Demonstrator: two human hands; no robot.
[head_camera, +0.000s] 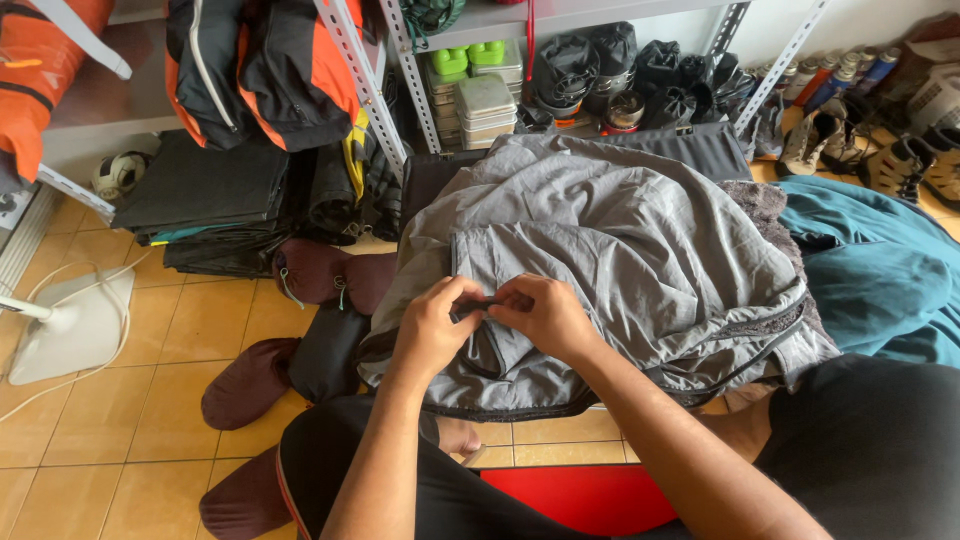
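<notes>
- Grey, crumpled nylon jacket (620, 250) lies across the lap.
- Left hand (432, 330) and right hand (545, 315) meet, fingers pinching its small dark zipper tab (478, 305).

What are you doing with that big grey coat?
A person sits on the tiled floor with a grey jacket spread over a dark case in front of them. The left hand and the right hand meet at the jacket's front edge, pinching a small dark part, probably the zipper. A teal garment lies beside it, and maroon pouches sit on the floor.
</notes>
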